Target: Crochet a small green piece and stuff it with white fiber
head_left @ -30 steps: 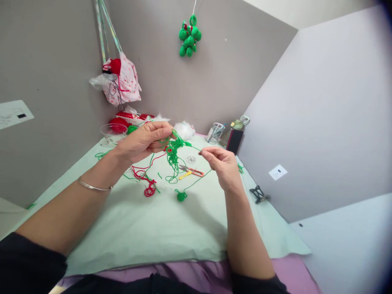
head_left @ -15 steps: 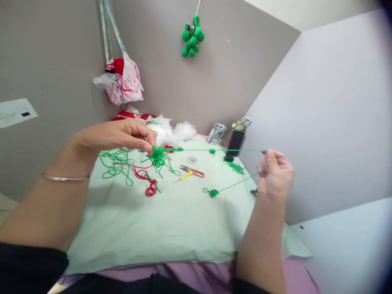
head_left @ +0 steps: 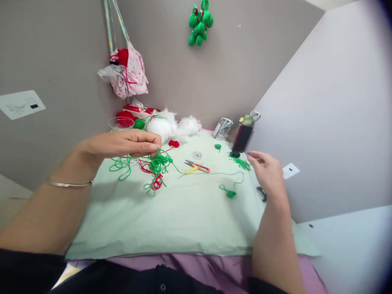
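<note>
My left hand [head_left: 131,143] pinches the green yarn tangle [head_left: 161,164] toward the table's [head_left: 171,228] left edge, seemingly keeping its loops together, while my right hand [head_left: 268,173] hovers near the right edge, grip slightly parted.

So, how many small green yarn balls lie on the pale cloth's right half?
2: far ball, left of the dark phone; near ball, left of the right hand. Others may be hidden.
</note>
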